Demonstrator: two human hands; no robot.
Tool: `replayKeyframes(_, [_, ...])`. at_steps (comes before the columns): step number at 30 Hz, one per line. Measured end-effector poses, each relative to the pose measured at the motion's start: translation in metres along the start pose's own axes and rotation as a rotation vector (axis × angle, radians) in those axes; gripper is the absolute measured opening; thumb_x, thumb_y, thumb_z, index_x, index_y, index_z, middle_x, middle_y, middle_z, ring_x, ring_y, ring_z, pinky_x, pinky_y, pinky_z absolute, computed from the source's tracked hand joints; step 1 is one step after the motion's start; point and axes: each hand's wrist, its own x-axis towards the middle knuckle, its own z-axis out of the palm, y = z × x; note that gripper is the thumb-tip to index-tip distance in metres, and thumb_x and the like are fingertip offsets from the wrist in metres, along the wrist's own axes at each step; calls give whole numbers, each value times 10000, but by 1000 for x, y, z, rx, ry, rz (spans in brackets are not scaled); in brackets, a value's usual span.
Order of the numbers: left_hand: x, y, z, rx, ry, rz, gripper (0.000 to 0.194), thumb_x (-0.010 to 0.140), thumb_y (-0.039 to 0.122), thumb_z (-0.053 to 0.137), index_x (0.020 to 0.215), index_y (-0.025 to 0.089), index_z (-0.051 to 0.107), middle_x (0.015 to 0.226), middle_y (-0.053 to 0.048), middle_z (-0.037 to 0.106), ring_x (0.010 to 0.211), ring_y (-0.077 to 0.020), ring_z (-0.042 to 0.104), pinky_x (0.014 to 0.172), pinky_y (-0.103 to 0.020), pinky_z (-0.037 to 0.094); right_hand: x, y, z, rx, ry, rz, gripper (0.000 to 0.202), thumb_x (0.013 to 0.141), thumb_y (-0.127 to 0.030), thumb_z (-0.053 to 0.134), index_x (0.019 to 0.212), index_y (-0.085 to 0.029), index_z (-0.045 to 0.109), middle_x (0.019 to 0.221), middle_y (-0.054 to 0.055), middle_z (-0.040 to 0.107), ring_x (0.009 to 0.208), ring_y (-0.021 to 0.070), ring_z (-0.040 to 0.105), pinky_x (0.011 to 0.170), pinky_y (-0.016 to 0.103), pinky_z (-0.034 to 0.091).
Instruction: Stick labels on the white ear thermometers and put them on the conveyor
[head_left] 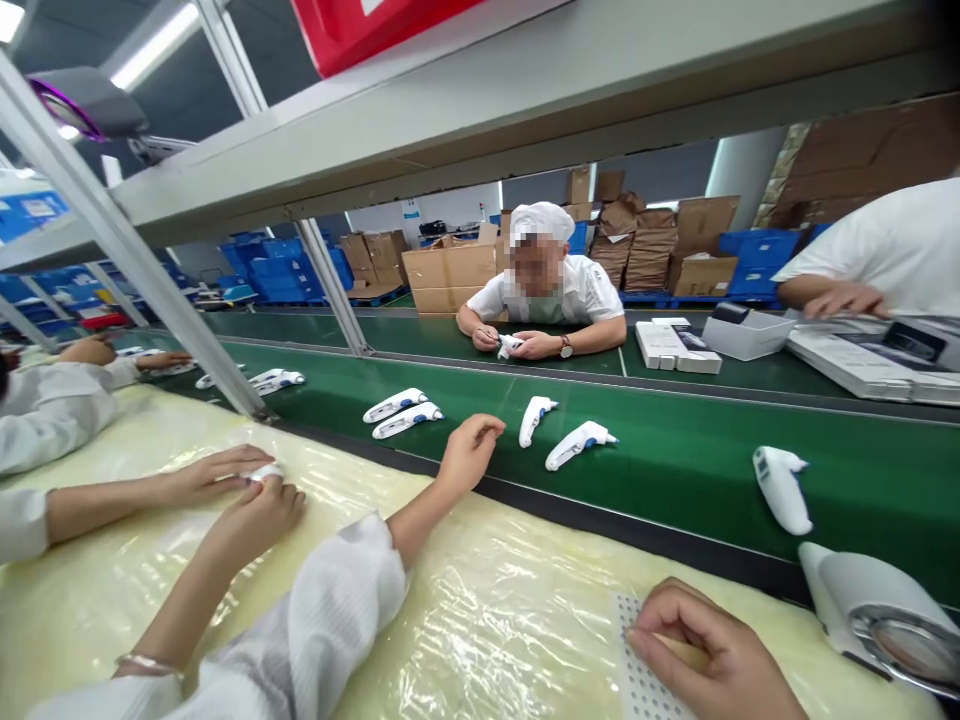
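Note:
My left hand [469, 450] reaches over the near edge of the green conveyor belt [675, 440], fingers loosely bent with nothing visible in them. Just right of it lie two white ear-thermometer-like devices with blue parts, one upright [536, 420] and one slanted [581, 445]. Another pair [397, 412] lies left of the hand. At the lower right, my right hand [705, 645] is closed, thumb against curled fingers; what it pinches, if anything, is hidden. A white sheet with rows of dots [637, 680] lies partly under it on the yellow, film-covered bench [480, 620].
A single device [781, 488] lies farther right on the belt, near a grey lamp-like fixture [892, 620]. At left, a co-worker's hands [262, 510] hold a small white part. Opposite, a person [547, 290] handles another device. A shelf [450, 130] and metal posts [142, 250] frame the view.

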Motion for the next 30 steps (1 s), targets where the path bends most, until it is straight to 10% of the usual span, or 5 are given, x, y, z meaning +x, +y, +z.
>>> replayKeyframes(7, [-26, 9, 33, 72, -286, 104, 230, 851, 136, 507, 879, 216, 721, 872, -20, 737, 824, -171, 693, 775, -263, 531, 3, -6, -1, 38, 11, 30, 192, 742, -360, 730, 639, -220, 648, 699, -1, 619, 666, 159, 582, 653, 264, 461])
replayKeyframes(30, [-19, 13, 30, 285, -485, 215, 325, 944, 302, 402, 1003, 205, 706, 1031, -75, 710, 988, -249, 634, 897, -382, 508, 5, -13, -10, 80, -33, 78, 175, 761, -333, 763, 716, -196, 665, 784, 4, 636, 711, 139, 604, 659, 270, 490])
